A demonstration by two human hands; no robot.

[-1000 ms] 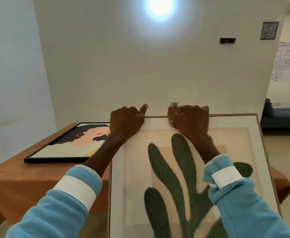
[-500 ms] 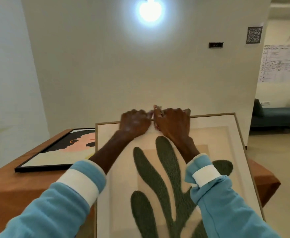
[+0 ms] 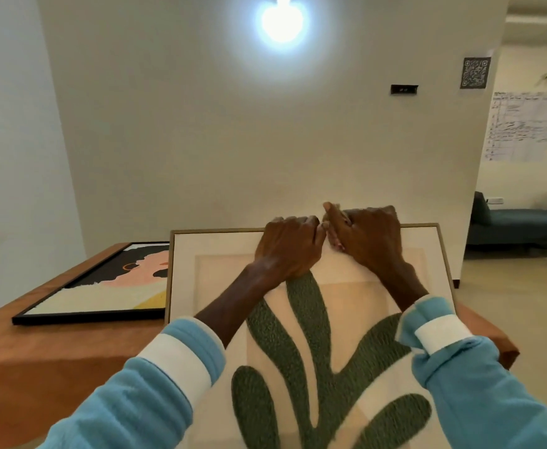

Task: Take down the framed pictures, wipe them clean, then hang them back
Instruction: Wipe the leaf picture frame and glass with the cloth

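A large picture (image 3: 184, 270) in a thin wooden frame, showing a green leaf shape on cream, tilts up in front of me over the table. Both my hands rest on its top edge near the middle, fingers curled over the far side. My left hand (image 3: 288, 247) and my right hand (image 3: 367, 238) touch each other at the thumbs. What the fingers hold behind the frame is hidden. A second picture (image 3: 103, 286), black-framed with a pink and black figure, lies flat on the table to the left.
The table (image 3: 55, 351) carries an orange-brown cloth. The white wall (image 3: 233, 140) behind it bears a small black fitting (image 3: 404, 89) and a QR code sheet (image 3: 475, 72). A blue sofa (image 3: 518, 228) and a paper chart (image 3: 521, 124) are at the right.
My hands have slid together along the top edge, from apart to touching at the middle. The leaf picture sits further right of the black-framed one in view.
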